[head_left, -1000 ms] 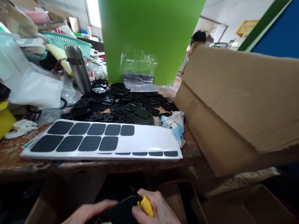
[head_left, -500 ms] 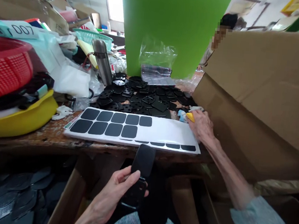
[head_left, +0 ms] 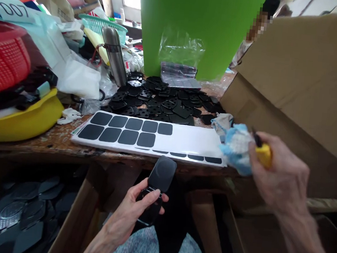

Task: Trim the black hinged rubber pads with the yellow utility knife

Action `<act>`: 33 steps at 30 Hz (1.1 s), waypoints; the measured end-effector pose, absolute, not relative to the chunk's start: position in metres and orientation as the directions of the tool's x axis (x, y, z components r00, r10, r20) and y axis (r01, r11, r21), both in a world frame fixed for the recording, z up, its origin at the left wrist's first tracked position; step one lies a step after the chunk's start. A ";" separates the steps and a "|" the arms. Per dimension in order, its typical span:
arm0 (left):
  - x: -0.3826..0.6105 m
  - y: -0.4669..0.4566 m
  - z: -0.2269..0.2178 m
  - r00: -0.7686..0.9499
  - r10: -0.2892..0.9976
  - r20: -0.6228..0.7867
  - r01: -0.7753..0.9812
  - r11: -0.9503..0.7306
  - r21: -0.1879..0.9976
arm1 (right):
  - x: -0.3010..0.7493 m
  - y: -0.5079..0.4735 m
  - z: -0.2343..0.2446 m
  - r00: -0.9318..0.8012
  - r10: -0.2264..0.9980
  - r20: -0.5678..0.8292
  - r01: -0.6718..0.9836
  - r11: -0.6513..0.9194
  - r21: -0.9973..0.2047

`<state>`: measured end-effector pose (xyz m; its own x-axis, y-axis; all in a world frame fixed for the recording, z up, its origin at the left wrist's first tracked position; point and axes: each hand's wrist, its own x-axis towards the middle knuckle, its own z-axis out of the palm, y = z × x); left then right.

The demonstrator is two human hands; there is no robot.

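My left hand (head_left: 141,205) is closed around a black plate (head_left: 162,173) with rounded corners, below the table edge. Its upper part is smooth; a lower black part with holes shows under my fingers, and whether they are one piece I cannot tell. My right hand (head_left: 283,173), slightly blurred, grips a blue-and-white cloth (head_left: 239,147) and a small yellow tool (head_left: 263,154) with a dark tip, whose kind I cannot make out. Between the hands, on the table, lies a white sheet (head_left: 189,139) bearing two rows of dark rounded-square stickers (head_left: 128,137).
Many black plates (head_left: 170,103) are heaped behind the sheet. A steel flask (head_left: 115,59), a red basket (head_left: 2,60) and a yellow bowl (head_left: 22,122) stand left. Cardboard (head_left: 294,83) rises on the right, a green panel (head_left: 197,18) behind. More plates fill a box (head_left: 26,208) below left.
My right hand has lifted the cloth and yellow tool from beside the sheet and drawn them right and nearer. My left hand still holds the plate, almost unmoved. The view has tilted down slightly.
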<state>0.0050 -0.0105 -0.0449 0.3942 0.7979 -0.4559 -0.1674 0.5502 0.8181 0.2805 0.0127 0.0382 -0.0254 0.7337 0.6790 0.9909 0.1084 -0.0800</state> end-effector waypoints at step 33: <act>0.003 -0.041 -0.068 0.340 0.776 -0.531 -0.045 0.577 0.815 | 0.155 -0.034 -0.083 -0.254 0.915 0.312 0.772 0.386 -0.505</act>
<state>0.0027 -0.0407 -0.0684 0.3400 0.7763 -0.5308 -0.0449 0.5772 0.8154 0.1547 -0.0337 -0.0827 -0.2539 0.9154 0.3124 0.7718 0.3864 -0.5050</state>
